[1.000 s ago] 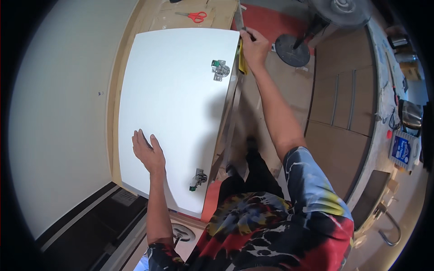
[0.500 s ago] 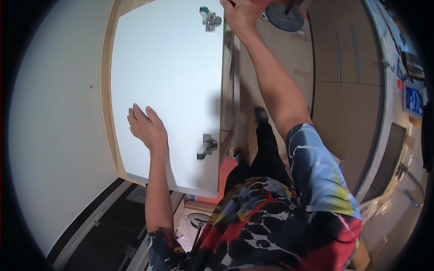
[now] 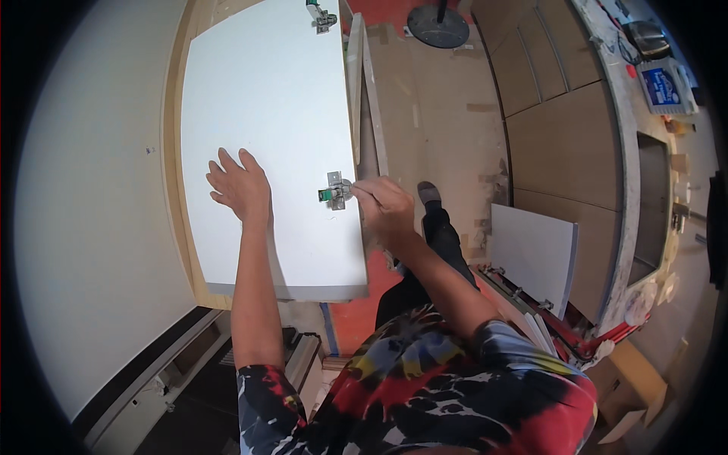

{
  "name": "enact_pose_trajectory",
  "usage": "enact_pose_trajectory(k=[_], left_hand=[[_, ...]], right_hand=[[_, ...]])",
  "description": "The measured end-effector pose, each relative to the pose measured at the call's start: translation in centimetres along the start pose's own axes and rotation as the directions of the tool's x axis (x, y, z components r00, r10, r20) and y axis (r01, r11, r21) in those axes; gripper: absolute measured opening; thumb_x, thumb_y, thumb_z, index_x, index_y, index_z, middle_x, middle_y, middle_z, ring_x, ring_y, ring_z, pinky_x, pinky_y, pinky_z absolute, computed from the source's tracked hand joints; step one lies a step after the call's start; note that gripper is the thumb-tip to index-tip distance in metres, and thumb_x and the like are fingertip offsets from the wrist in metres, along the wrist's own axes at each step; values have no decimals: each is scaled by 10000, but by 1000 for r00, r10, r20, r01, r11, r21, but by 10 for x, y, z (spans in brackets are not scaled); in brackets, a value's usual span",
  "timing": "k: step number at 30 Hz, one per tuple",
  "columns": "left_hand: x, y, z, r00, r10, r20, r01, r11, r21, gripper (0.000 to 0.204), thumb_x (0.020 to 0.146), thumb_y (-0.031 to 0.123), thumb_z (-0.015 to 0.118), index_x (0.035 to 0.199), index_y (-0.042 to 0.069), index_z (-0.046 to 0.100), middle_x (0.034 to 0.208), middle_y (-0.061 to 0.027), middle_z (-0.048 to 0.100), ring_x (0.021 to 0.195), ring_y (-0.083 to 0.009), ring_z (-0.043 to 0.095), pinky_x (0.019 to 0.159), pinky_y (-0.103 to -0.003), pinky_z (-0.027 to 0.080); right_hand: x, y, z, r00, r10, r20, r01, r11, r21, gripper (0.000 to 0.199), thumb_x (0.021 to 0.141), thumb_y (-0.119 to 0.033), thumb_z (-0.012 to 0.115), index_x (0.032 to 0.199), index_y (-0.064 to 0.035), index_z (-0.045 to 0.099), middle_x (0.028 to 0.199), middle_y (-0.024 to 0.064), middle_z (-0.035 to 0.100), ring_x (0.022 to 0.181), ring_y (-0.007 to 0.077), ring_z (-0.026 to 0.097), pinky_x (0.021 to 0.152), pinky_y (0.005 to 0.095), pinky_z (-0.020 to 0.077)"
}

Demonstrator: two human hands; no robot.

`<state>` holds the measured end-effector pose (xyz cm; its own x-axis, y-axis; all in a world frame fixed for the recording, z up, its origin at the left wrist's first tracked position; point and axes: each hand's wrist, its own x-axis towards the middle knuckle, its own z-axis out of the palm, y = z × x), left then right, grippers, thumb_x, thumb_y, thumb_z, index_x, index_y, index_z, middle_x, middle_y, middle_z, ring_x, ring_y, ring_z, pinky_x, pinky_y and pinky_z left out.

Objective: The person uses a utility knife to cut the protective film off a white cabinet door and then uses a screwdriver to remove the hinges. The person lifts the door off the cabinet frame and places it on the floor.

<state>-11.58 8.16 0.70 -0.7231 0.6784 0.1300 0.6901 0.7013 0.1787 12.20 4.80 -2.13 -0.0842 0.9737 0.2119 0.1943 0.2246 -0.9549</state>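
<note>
Here's the white panel [image 3: 262, 91], lying from the upper left down to the centre-left of the frame, a grey band along its lower edge, and the left hand [image 3: 241, 189] is flat on its middle, fingers spread wide. Over at centre, the right hand [image 3: 389, 208] is at the panel's right edge, fingers curled in narrow, tips right at the lower hinge [image 3: 334, 192]; whether they grip anything, I cannot tell. That hinge sits metal and green on the white face, and up at the top of the frame there's the upper hinge [image 3: 323, 20], near the same edge, well apart from both hands. Look right of top centre: a round black base [image 3: 437, 29] on the floor. Lower right, a second panel [image 3: 532, 254] leans upright near the brown cabinets [image 3: 565, 163]. Along the counter at far right, a kettle [image 3: 647, 39] at the top, a blue-labelled jug [image 3: 661, 86] just below it, then the sink [image 3: 650, 208].
</note>
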Motion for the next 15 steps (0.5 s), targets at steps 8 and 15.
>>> enact_pose_trajectory(k=[8, 15], left_hand=[[0, 0, 0, 1000, 1, 18, -2, 999, 33, 555, 1037, 333, 380, 1474, -10, 379, 1516, -282, 321, 1426, -397, 290, 1185, -553, 161], [1, 6, -2, 1000, 2, 27, -1, 999, -39, 552, 1031, 307, 396, 1466, -33, 387, 1521, -292, 309, 1411, -426, 305, 1168, -524, 201]], right_hand=[[229, 61, 41, 982, -87, -166, 89, 996, 1, 159, 856, -175, 695, 909, -31, 737, 877, 171, 709, 818, 332, 689, 735, 399, 532], [422, 108, 69, 958, -166, -236, 165, 986, -22, 129, 824, -135, 685, 885, -36, 741, 876, 190, 706, 837, 374, 685, 756, 445, 536]])
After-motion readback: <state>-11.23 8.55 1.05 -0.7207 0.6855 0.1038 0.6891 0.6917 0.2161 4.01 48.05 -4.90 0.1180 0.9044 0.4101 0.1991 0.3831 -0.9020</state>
